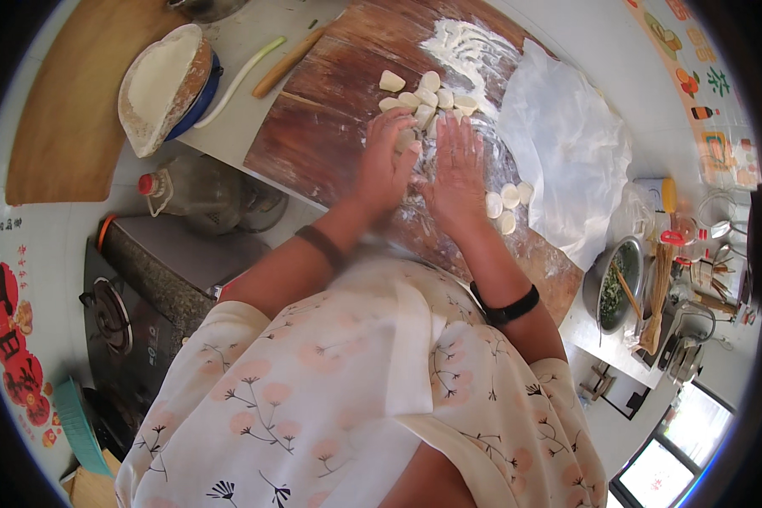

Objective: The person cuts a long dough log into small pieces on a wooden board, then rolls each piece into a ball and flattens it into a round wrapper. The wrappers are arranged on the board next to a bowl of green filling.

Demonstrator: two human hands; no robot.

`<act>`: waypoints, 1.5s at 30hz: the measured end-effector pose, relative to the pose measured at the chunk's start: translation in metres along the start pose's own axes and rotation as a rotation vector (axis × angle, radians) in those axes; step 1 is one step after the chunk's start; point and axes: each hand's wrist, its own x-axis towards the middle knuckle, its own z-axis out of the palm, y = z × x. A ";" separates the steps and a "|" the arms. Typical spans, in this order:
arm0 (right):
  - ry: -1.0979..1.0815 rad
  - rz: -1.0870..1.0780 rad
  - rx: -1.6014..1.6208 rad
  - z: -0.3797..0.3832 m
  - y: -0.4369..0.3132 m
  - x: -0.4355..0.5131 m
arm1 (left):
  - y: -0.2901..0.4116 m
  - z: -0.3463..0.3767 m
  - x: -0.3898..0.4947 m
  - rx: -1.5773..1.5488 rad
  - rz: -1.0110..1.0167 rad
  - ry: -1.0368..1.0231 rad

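Note:
My left hand (387, 159) is at the near edge of a pile of cut dough pieces (427, 96). Its fingers and thumb curve around one dough piece (404, 140); whether it grips that piece is hard to tell. Beside it, my right hand (455, 162) lies palm down with its fingers stretched out, the tips touching the pile's near side. Part of the dough is hidden under both hands. Several flattened dough rounds (508, 198) lie to the right of my right wrist. All this rests on a floured wooden board (317, 136).
Loose flour (467, 51) covers the board's far side. Clear plastic sheeting (562, 140) lies along its right. A rolling pin (289, 61), a scallion (241, 79) and a flour bowl (162, 89) are left. A metal bowl of chopped greens (616, 286) stands right; a gas stove (136, 343) is lower left.

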 end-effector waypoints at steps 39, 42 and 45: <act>0.126 0.090 0.138 0.016 0.015 0.031 | -0.013 0.012 -0.002 0.117 -0.060 -0.034; 0.098 0.091 0.162 0.011 0.016 0.032 | -0.014 0.012 -0.002 0.134 -0.027 -0.026; 0.076 0.237 0.422 0.006 0.018 0.024 | -0.015 0.013 -0.003 0.143 -0.037 -0.022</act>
